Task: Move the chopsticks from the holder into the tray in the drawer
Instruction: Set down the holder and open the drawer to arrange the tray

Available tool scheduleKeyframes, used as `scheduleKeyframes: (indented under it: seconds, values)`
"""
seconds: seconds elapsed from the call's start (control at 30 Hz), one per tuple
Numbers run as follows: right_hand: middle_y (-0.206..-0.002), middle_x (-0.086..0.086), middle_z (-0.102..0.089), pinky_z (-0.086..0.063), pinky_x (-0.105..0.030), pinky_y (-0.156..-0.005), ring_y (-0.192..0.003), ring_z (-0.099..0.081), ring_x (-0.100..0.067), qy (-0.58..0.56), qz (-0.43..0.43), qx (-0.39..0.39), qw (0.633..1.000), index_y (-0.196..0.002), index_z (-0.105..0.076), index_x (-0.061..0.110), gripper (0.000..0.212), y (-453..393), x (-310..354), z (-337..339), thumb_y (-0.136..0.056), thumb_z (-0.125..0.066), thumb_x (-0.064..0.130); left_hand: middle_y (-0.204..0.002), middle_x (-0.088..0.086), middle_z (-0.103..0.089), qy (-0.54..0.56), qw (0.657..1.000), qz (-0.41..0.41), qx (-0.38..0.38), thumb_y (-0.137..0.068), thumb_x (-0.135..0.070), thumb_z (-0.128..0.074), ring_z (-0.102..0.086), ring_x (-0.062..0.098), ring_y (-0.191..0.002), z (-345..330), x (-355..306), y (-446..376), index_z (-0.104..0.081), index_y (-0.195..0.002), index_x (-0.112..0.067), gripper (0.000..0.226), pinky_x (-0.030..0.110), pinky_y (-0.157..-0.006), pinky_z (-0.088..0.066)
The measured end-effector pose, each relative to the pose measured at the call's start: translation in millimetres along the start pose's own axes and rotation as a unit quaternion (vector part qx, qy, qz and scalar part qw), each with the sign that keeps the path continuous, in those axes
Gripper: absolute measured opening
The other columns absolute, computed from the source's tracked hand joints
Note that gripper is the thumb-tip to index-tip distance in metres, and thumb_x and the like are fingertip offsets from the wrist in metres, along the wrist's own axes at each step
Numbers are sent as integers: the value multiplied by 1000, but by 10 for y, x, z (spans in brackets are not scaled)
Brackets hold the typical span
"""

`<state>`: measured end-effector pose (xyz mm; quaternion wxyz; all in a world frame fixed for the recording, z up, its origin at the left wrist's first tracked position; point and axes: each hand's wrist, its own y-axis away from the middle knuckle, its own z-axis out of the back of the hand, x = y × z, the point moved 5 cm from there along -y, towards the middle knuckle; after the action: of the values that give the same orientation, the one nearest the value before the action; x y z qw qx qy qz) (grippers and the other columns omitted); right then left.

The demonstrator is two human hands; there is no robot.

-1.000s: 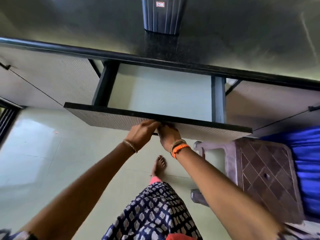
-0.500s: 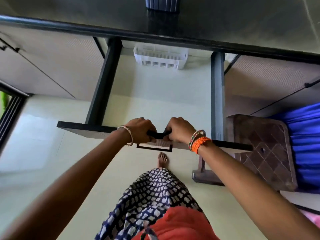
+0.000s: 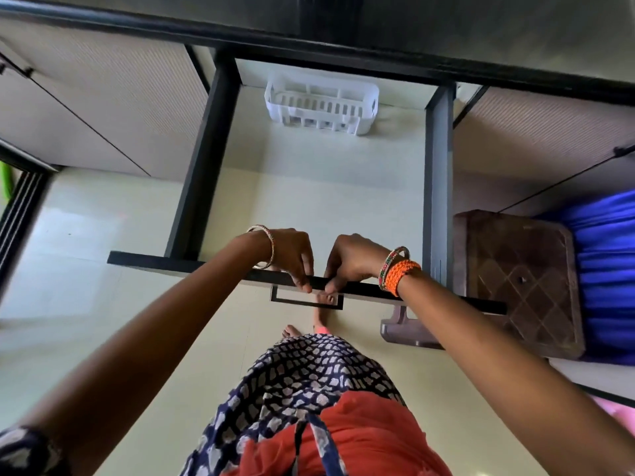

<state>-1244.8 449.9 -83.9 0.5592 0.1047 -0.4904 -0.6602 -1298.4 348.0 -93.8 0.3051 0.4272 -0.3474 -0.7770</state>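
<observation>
The drawer (image 3: 206,159) stands pulled far out from under the dark countertop (image 3: 481,36). A white slotted plastic tray (image 3: 321,106) sits at the back of the drawer floor; I see nothing inside it. My left hand (image 3: 292,257) and my right hand (image 3: 354,261) sit side by side at the middle of the drawer's black front edge (image 3: 446,298), fingers curled over it. The drawer handle (image 3: 305,298) shows just below them. The chopstick holder and the chopsticks are out of view above the top edge.
A brown plastic stool (image 3: 519,283) stands right of the drawer, close to its front corner, with blue cloth (image 3: 608,255) beyond it. Closed cabinet fronts (image 3: 103,97) flank the drawer. My feet and patterned dress are below the drawer front on the pale floor.
The drawer has slid much farther out, uncovering the white tray at its back. Both hands came back with the front edge. The view tilted down and the holder left the frame.
</observation>
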Motion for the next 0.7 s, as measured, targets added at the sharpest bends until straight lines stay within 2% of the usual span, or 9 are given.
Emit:
scheduleKeyframes:
  seconds: [0.07,0.1,0.17,0.2,0.27,0.37,0.47,0.6,0.7]
  values:
    - [-100,-12,-72,-45,-25,-63,-79,-59,-19,-36,12,-6,999,-98,-72,7,30,0,-26,70,-79,-72,31,-108,7,-71,88,996,-2,18,-83,-24,-65,-67,17,-96,137,17,-44,-70,-97,-15,17,29,-72,-56]
    - [-107,-13,-70,-48,-27,-70,-88,-62,-22,-48,20,-48,997,-103,-70,6,33,-23,-52,179,-83,-69,32,-113,8,-69,116,993,-15,-23,-86,-20,-61,-65,17,-98,312,37,-76,-68,-101,-14,17,28,-74,-55]
    - [-124,-15,-63,-47,-35,-97,-115,-57,-28,-43,25,-188,981,-116,-63,5,39,-126,-139,505,-86,-65,28,-119,8,-66,74,974,-36,-211,-87,-22,-62,-63,21,-103,822,130,-142,-65,-111,-13,26,27,-86,-48]
    - [-128,-16,-60,-42,-38,-104,-122,-52,-30,-43,19,-252,967,-121,-59,5,39,-188,-177,693,-87,-63,25,-122,9,-64,45,951,-38,-302,-87,-22,-61,-61,25,-108,1078,182,-155,-62,-116,-13,31,28,-92,-45]
    - [-131,-17,-56,-40,-40,-106,-125,-49,-33,-33,6,-329,944,-125,-56,7,38,-372,-206,1084,-88,-57,19,-130,13,-57,20,920,-8,-391,-89,-17,-57,-54,30,-118,1499,311,-238,-54,-125,-13,37,35,-99,-43]
    - [-123,-20,-59,-46,-40,-96,-116,-54,-36,61,22,-368,928,-115,-57,0,31,-774,-135,1638,-86,-50,6,-144,10,-42,-61,921,60,-381,-89,-12,-51,-41,30,-131,1895,489,-510,-40,-135,-15,48,44,-101,-41]
    - [-114,-24,-60,-45,-40,-91,-108,-56,-37,160,33,-351,922,-106,-56,-5,25,-1231,-93,2013,-82,-50,-2,-146,10,-37,-118,914,87,-378,-87,-11,-54,-40,31,-131,2144,666,-782,-35,-136,-10,52,46,-99,-41]
    - [-115,-26,-59,-47,-43,-87,-107,-58,-41,217,28,-301,928,-113,-51,-4,29,-1836,-248,2237,-85,-53,1,-140,15,-45,-145,910,91,-377,-85,-7,-56,-44,33,-126,2346,965,-1196,-38,-134,-8,52,43,-103,-38]
    - [-113,-26,-60,-50,-46,-82,-103,-60,-44,217,19,-277,936,-110,-56,0,24,-2105,-364,2284,-88,-56,8,-126,17,-58,-170,893,88,-407,-85,-3,-50,-53,35,-116,2448,1058,-1408,-49,-124,-9,40,43,-100,-38]
